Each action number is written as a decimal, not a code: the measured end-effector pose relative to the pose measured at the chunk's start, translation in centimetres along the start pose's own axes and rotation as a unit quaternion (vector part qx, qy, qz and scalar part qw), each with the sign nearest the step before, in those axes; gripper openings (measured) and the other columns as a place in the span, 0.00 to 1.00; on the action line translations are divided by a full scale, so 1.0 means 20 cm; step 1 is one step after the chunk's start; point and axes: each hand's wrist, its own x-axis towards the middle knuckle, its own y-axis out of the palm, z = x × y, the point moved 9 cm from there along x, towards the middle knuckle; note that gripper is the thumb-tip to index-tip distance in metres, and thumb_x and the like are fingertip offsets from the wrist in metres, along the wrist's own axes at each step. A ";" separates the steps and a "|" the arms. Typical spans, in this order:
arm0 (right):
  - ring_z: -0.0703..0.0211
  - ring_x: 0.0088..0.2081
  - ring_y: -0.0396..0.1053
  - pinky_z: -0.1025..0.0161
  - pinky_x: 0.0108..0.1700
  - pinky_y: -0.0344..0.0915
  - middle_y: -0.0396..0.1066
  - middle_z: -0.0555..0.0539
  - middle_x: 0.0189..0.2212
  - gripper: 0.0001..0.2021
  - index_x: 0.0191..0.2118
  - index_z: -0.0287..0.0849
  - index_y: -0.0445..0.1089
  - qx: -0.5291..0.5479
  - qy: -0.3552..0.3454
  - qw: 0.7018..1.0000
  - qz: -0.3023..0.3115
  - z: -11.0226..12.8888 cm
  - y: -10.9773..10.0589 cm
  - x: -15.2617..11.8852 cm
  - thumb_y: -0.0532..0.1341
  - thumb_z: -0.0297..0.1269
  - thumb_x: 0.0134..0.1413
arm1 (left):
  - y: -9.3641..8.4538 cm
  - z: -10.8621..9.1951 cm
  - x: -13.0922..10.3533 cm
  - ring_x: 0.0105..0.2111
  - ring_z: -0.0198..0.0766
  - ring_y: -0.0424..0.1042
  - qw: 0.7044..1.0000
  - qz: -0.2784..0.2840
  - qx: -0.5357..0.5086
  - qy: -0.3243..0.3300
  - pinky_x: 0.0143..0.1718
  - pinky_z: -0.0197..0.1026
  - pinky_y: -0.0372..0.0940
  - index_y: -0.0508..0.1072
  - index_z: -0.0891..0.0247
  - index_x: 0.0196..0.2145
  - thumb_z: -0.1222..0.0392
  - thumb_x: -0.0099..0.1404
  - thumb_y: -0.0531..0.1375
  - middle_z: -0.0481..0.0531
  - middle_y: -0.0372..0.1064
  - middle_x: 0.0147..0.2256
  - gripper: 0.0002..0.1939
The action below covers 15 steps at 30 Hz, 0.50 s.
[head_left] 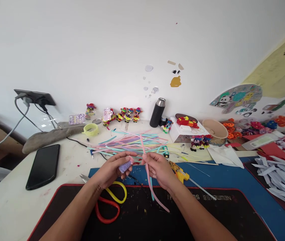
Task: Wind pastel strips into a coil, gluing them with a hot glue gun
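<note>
My left hand is closed round a small coiled piece, lilac with a pink end, held between thumb and fingers. Just to its right, my right hand pinches a long pink fuzzy strip, which sticks up above the fingers and hangs down over the black mat. A light blue strip hangs beside the pink one below the right hand. Behind both hands lies a loose pile of pastel strips. Scissors with red and yellow handles lie partly under my left forearm.
A yellow glue gun rests right of my right hand on the blue mat. A phone lies at the left. Along the wall stand a black flask, small colourful figures and a bowl. White strips fill the far right.
</note>
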 end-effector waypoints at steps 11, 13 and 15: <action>0.72 0.15 0.45 0.68 0.18 0.39 0.53 0.60 0.13 0.28 0.29 0.41 0.70 -0.009 0.073 0.997 0.019 -0.25 0.12 -0.10 0.70 0.66 0.47 | 0.03 0.05 0.01 0.21 0.32 0.67 0.999 0.033 0.006 -0.005 0.19 0.32 0.55 0.82 0.66 0.46 0.50 0.61 0.71 0.52 0.71 0.27 0.20; 0.72 0.15 0.44 0.68 0.18 0.39 0.52 0.61 0.13 0.28 0.29 0.41 0.70 -0.002 0.073 0.997 0.019 -0.26 0.12 -0.10 0.70 0.65 0.47 | 0.04 0.05 0.00 0.22 0.32 0.66 0.999 0.042 0.023 -0.010 0.20 0.33 0.55 0.82 0.66 0.47 0.50 0.62 0.71 0.52 0.71 0.28 0.20; 0.72 0.14 0.44 0.68 0.18 0.39 0.52 0.61 0.12 0.28 0.29 0.41 0.70 0.001 0.073 0.997 0.020 -0.27 0.12 -0.11 0.70 0.65 0.48 | 0.03 0.05 0.00 0.22 0.32 0.66 0.998 0.047 0.044 -0.015 0.21 0.33 0.56 0.82 0.66 0.47 0.50 0.62 0.71 0.52 0.72 0.28 0.20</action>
